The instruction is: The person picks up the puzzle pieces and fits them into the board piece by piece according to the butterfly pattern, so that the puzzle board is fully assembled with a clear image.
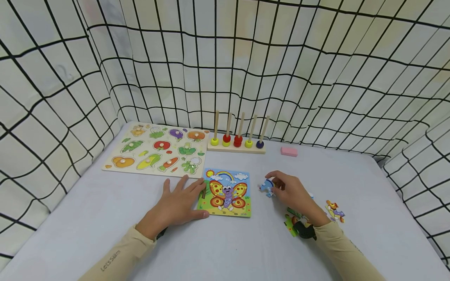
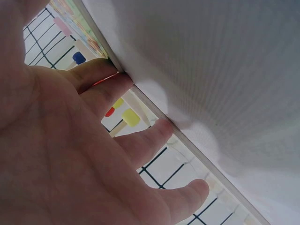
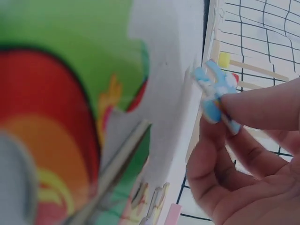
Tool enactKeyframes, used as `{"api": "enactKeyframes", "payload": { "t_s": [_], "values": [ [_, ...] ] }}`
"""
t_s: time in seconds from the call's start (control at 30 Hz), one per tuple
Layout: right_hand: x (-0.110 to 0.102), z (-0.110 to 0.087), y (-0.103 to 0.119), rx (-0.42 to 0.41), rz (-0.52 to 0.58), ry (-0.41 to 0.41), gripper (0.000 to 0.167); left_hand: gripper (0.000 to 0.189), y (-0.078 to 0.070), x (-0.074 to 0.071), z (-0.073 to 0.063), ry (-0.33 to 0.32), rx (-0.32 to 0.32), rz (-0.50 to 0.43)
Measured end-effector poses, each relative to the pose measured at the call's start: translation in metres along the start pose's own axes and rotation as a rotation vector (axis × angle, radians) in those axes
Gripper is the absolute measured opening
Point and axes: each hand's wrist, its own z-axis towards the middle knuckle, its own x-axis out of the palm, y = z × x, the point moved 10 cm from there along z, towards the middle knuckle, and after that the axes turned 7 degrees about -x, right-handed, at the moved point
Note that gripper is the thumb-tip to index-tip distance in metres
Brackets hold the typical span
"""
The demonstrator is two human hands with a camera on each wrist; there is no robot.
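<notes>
My left hand [image 1: 178,203] lies with spread fingers on the table and at the left edge of a square butterfly picture board [image 1: 228,195]. Its fingertips [image 2: 161,129] meet the tabletop in the left wrist view. To the right of the board, my right hand [image 1: 291,193] pinches a small blue jigsaw piece [image 1: 266,187] between thumb and fingers. Close up in the right wrist view, that blue piece [image 3: 213,112] has an irregular outline with white patches. More loose jigsaw pieces [image 1: 290,225] lie beneath the right wrist, partly hidden by it.
A vegetable knob puzzle [image 1: 140,157] lies back left. Beside it stands a peg counter [image 1: 239,149] with coloured beads. A pink block [image 1: 289,152] sits at the back right, and another jigsaw piece [image 1: 335,212] lies right of the right forearm. Black netting [image 1: 225,66] surrounds the table.
</notes>
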Motion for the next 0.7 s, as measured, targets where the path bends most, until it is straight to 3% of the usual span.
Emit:
{"api": "enactKeyframes", "payload": {
  "t_s": [0.4,0.7],
  "values": [
    [0.000,0.006,0.002,0.030,0.092,-0.013,0.017,0.090,0.000,-0.003,-0.001,0.003,-0.002,-0.006],
    [-0.002,0.019,0.007,0.039,0.150,-0.065,0.017,0.090,0.000,-0.002,-0.001,0.004,-0.001,-0.008]
  ]
}}
